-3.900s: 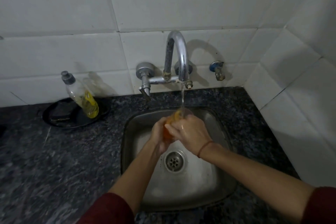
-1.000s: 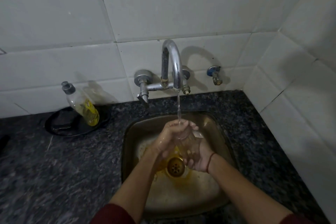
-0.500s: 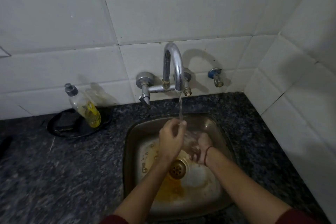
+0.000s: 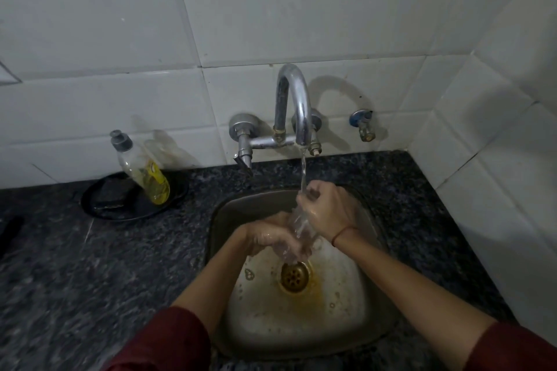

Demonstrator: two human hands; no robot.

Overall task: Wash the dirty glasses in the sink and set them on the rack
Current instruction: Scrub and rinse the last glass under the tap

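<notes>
A clear drinking glass [image 4: 298, 227] is held tilted over the steel sink [image 4: 229, 220], its mouth up toward the running stream. My left hand [image 4: 268, 236] grips its lower end above the drain. My right hand [image 4: 327, 209] closes around its upper end at the rim, right under the water from the chrome tap [image 4: 297, 105]. Orange-brown residue lies around the drain [image 4: 294, 277]. No rack is in view.
A dish soap bottle [image 4: 141, 169] leans on a black round tray [image 4: 132, 199] at the back left of the dark granite counter [image 4: 75, 280]. White tiled walls close in behind and on the right. A small wall valve [image 4: 363, 125] sits right of the tap.
The orange liquid has left the glass and spread around the drain. In the last half second my right hand moved up to the rim and my left hand dropped to the base.
</notes>
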